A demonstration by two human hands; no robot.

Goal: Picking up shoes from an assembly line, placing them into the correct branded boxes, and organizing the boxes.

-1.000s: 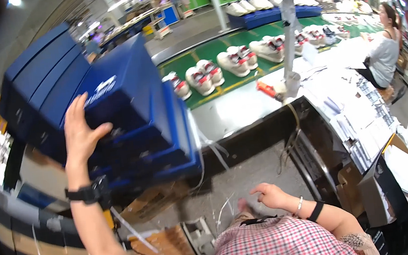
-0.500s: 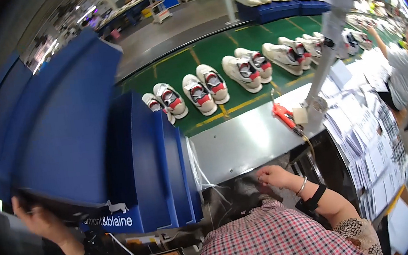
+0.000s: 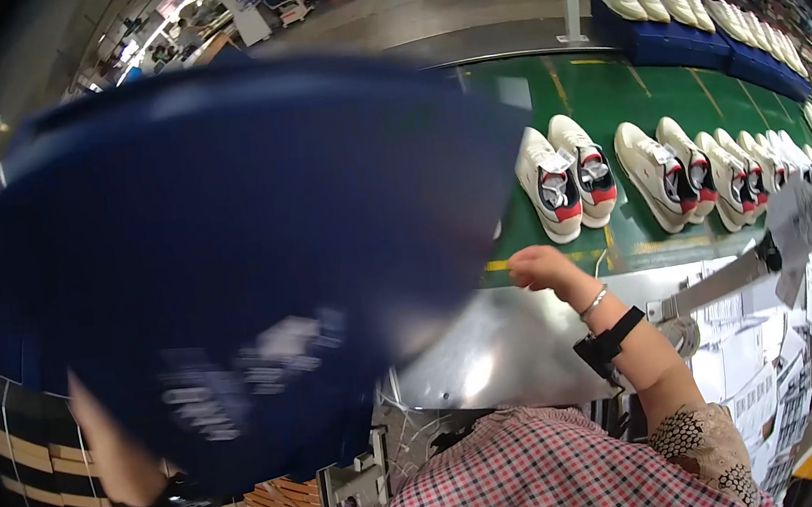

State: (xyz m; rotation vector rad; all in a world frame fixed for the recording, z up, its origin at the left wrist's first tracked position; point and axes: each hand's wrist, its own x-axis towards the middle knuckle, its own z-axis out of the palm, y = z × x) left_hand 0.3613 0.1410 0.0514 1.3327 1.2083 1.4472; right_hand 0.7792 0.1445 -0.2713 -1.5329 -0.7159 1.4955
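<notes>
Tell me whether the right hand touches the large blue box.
Apart: the head view shows a clear gap between the right hand and the blurred blue box.

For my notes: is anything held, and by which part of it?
Blue box, apparently by the left hand; that hand is hidden, so where cannot be told. Right hand looks empty.
</notes>
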